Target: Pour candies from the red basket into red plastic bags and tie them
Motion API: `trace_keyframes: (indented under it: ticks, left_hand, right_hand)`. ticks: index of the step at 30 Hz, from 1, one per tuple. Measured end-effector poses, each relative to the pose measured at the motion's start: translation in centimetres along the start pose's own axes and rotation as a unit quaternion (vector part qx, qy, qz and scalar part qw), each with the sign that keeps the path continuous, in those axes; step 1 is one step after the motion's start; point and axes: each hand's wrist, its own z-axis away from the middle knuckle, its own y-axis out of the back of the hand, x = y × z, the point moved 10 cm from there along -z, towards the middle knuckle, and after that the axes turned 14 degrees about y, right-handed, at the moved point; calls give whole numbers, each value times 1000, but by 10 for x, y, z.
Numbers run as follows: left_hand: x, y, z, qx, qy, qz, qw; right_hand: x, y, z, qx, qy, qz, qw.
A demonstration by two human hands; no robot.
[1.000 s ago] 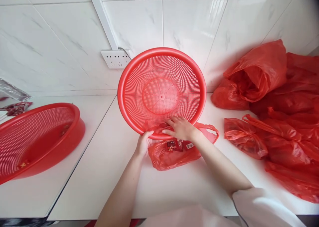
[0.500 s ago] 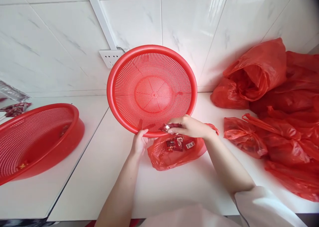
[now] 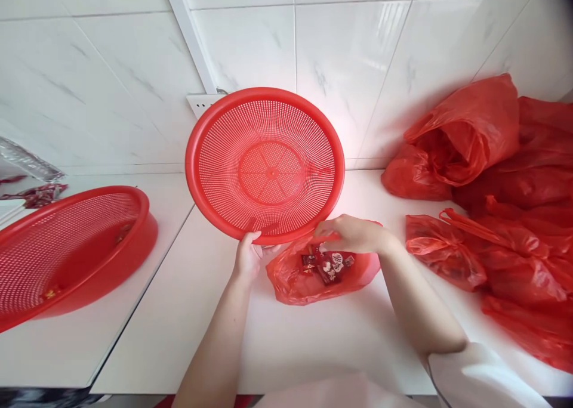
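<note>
A red plastic basket (image 3: 271, 172) with mesh sides is tipped up on its edge, its inside facing me. Its lower rim is gripped by my left hand (image 3: 249, 257), thumb on the inner side. Below it lies an opened red plastic bag (image 3: 290, 283) holding several small dark red snack packets (image 3: 333, 268). Over the bag's mouth hovers my right hand (image 3: 351, 234), fingers loosely bent and apart, just above the packets. Its fingertips are close to the basket rim and partly hidden by the bag's edge.
Another red basket (image 3: 143, 235) stands at the left with a few small items inside. Behind it are more dark red packets (image 3: 40, 194). Several filled red bags (image 3: 474, 133) are heaped at the right. A tiled wall with a socket (image 3: 197, 102) rises behind the white table (image 3: 179, 324).
My right hand has moved from inside the basket's lower rim down over the bag, and the packets it held now lie in the bag. My left hand still grips the basket, which has tilted slightly.
</note>
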Motion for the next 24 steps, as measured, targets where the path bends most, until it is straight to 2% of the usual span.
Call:
trace_keyframes:
  ticks: [3,4,6,8,10,12,14,15,16,17,18,19,20,22,23,24]
  left_hand:
    - [2,7,-1,14,1,15,1000]
    - [3,10,-1,20,-1,20,1000]
    - [5,16,-1,30,-2,22,999]
    - [6,19,-1,28,5,5,1000]
    - [10,19,1,8,10,-28,1000]
    - [20,15,8,-36,7,-88,995]
    - [36,13,20,-79,-19,-160,984]
    - [48,17,26,-76,-46,-195,977]
    - [64,27,34,-44,-86,-220,971]
    - [85,44,44,27,-141,-237,961]
    - [106,66,58,128,-200,-245,940]
    - [124,90,76,242,-249,-247,904]
    - [137,113,97,359,-282,-249,854]
    - [146,152,135,558,-276,-260,738]
    - [144,167,145,616,-244,-263,701]
    - [140,183,149,643,-208,-254,692]
  right_hand:
    - [-7,17,2,63,19,-19,998]
    - [-7,26,4,105,17,-8,994]
    - [-8,44,10,181,10,42,983]
    - [-12,54,14,226,14,105,968]
    - [-19,60,15,251,30,148,956]
    - [-27,67,18,285,48,166,943]
    - [-36,77,26,337,69,180,922]
    - [-41,83,31,364,82,189,908]
    - [-46,88,36,390,95,196,895]
    - [-50,93,42,412,106,202,882]
    - [-53,97,47,431,114,206,871]
    - [-56,102,53,449,118,209,861]
    - [-57,106,59,467,118,213,850]
    - [-59,113,70,500,113,218,830]
    - [-60,117,76,514,110,220,821]
    - [-60,119,81,526,107,221,814]
